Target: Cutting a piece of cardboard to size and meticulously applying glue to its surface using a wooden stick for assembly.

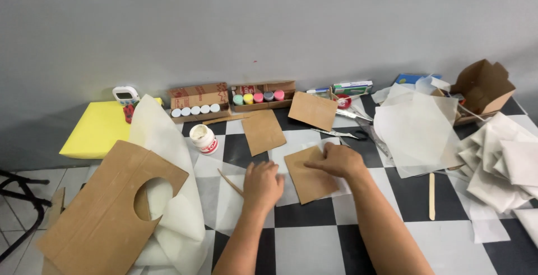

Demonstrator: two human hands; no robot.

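Flat, both hands: right hand (338,161) presses fingers together on a card (310,181) at desk (314,241) centre; left hand (262,184), fingers together, beside it. Two more cards (263,131) at twelve; five white pots (195,110), five coloured pots (258,97) behind.

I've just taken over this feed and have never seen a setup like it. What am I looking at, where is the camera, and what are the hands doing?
There is no machine here: a person works with two bare hands, and the single camera sits on their head, looking down at a black-and-white checkered table. The right hand presses flat on a brown cardboard square. The left hand rests on white paper beside it, holding nothing. Nearby lie a thin wooden stick, scissors, a white glue jar, two boxes of small paint pots, more cardboard squares, a large cardboard sheet with a round hole, and crumpled white paper on the right.
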